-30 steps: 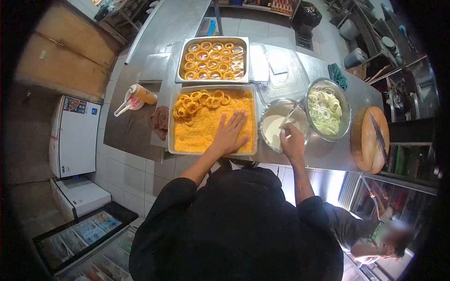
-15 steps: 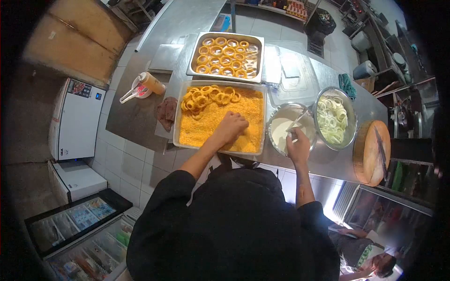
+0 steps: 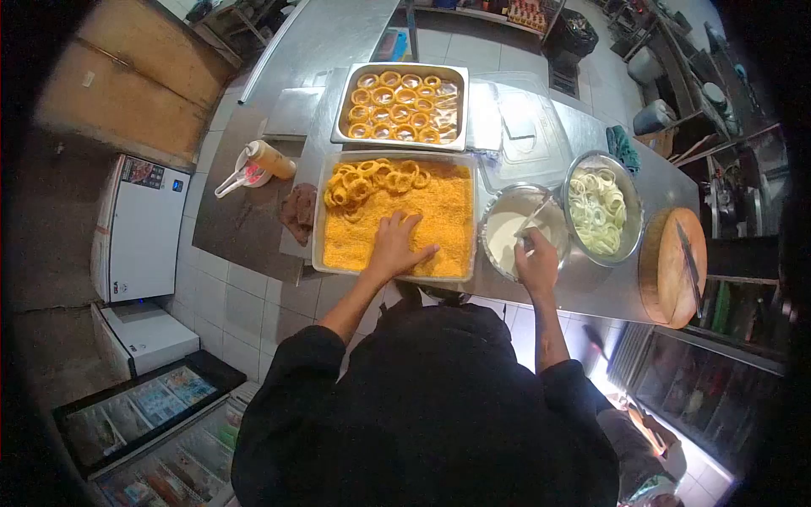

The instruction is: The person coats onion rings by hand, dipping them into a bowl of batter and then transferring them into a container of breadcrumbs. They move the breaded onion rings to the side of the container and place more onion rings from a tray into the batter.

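My left hand (image 3: 394, 247) rests on the orange crumbs in a clear tub (image 3: 470, 253), fingers spread. Coated rings (image 3: 372, 182) are heaped in the tub's upper left part, above that hand. My right hand (image 3: 536, 260) is closed on the handle of a utensil (image 3: 534, 216) that stands in a steel bowl of pale batter (image 3: 504, 237). Right of it, a second steel bowl (image 3: 635, 221) holds sliced pale green onion rings (image 3: 598, 207). Behind the tub is a steel tray (image 3: 464, 101) with coated rings laid out in it.
A round wooden board (image 3: 663, 262) with a knife (image 3: 688, 258) lies at the right. At the left are a brown cloth (image 3: 298, 211), a sauce bottle (image 3: 272, 159) and a small strainer (image 3: 245, 176). A clear lid (image 3: 536, 139) lies behind the bowls. Another person (image 3: 642, 448) is at the lower right.
My left hand has moved left in the crumbs and its fingers have spread. My right hand has stayed at the batter bowl. The other person at the lower right has shifted.
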The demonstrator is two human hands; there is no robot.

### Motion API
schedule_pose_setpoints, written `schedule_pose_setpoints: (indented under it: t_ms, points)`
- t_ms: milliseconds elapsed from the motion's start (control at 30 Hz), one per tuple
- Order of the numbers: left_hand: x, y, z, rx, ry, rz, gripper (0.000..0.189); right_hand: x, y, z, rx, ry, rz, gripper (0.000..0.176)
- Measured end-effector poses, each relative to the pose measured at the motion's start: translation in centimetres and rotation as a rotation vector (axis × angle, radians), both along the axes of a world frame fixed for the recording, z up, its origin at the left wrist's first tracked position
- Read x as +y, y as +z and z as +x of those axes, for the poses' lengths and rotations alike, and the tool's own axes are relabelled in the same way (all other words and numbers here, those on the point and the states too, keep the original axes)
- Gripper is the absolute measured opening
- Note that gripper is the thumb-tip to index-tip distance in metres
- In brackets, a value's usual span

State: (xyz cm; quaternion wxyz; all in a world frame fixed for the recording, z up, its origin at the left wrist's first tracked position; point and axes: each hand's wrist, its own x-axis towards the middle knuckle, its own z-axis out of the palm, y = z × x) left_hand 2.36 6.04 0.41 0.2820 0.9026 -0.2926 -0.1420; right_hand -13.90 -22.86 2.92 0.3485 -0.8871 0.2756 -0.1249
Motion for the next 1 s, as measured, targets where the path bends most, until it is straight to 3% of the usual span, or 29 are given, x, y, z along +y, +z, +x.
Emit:
schedule_pose_setpoints:
  t_ms: [200,433,533,633,700,800,933,1000]
  points:
    - [-1.1,-0.5,0.5,0.168,-0.122,-0.110,0.071,0.0,-0.2,0.1,-0.017,-0.006,-0.036,0.020]
    - [-1.5,-0.9,1.2,0.374,-0.103,-0.157,0.070,0.0,0.0,0.0,-0.028,-0.009,-0.009,0.019]
    - [-1.7,0.0,1.7,0.398,-0.053,-0.215,0.072,0.0,-0.1,-0.1,-0.005,-0.022,-0.012,0.021]
    - [-1.4,0.9,2.3,0.320,-0.041,-0.261,0.088,-0.2,-0.5,-0.1,-0.031,-0.008,-0.009,0.022]
    - [-0.8,2.3,2.3,0.071,-0.096,0.144,0.108,-0.4,-1.0,-0.1,-0.044,-0.002,0.002,0.023]
    - [-0.6,5.7,0.8,0.103,-0.047,0.330,0.124,-0.2,-0.7,-0.1,-0.048,-0.013,-0.024,0.023]
    - [0.4,3.6,-1.1,0.094,-0.018,0.471,0.125,0.0,-0.2,0.0,-0.033,-0.032,-0.026,0.023]
    - [1.3,0.7,-1.2,-0.010,0.053,0.406,0.115,0.0,-0.1,-0.1,-0.035,-0.016,-0.019,0.023]
